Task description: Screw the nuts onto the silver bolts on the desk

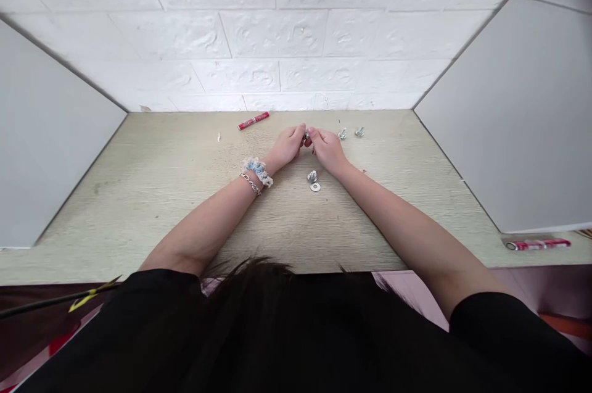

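Observation:
My left hand (287, 145) and my right hand (327, 147) meet fingertip to fingertip over the middle of the table. Between their pinched fingers is a small metal fastener (306, 135), mostly hidden, so its exact kind does not show. Nearer to me, between my forearms, stands a bolt with a washer (313, 176). A flat round washer (315, 187) lies just in front of it. Beyond my right hand, two more bolts with hardware, a left one (342, 133) and a right one (359, 132), rest on the tabletop. A scrunchie (259, 171) and a chain bracelet (250, 183) circle my left wrist.
A red tube-shaped item (253, 121) lies at the back left of the table (152, 195). Another red one (537, 245) is at the front right edge. A white brick-patterned wall (277, 35) closes the back, with grey panels left (50, 140) and right (518, 128).

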### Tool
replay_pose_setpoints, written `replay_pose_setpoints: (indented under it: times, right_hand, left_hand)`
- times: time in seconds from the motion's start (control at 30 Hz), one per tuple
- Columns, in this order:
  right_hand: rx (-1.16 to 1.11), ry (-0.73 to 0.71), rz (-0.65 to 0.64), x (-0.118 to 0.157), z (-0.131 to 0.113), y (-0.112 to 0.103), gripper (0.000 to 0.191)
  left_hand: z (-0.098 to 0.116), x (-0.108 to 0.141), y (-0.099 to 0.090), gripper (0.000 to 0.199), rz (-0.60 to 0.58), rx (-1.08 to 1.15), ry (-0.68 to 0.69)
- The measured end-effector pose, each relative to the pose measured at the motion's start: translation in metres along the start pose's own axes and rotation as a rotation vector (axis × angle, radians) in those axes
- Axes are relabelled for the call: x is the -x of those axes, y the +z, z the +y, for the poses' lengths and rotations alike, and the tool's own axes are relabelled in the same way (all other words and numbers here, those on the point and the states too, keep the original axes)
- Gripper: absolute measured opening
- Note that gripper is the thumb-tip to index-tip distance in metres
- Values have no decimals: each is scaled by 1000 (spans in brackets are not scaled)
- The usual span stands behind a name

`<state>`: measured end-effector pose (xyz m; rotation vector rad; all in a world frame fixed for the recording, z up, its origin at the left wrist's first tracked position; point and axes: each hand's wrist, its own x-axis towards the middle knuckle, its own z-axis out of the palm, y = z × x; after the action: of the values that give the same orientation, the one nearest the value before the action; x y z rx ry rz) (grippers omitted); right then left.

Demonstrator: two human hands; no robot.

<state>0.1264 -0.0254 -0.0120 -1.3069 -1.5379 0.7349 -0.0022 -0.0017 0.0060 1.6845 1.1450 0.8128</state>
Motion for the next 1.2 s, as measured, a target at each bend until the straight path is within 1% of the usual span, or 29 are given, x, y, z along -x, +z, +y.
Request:
replay_pose_setpoints:
  times: [0.23,0.4,0.63,0.83,0.97,1.2]
  right_hand:
    - [11,30,-5,0,-3,0,66]
    - [-1,31,-11,-1,-2,0,62]
    - [-7,23,-11,0,-2,0,60]
    - [19,15,-2,1,1,0,60]
    - [61,7,1,2,2,-1,61]
    - [62,2,-7,1,1,-1,65]
  left_hand:
    - [3,2,-1,45,-2,-10,4]
    - [5,3,-1,44,-3,-38,19]
    - [4,2,-2,43,-3,-17,30]
    - [4,3,-2,44,-19,-9,17]
    - [4,5,-2,43,-18,-18,39]
    - [3,3,-3,42,-34,-26,26]
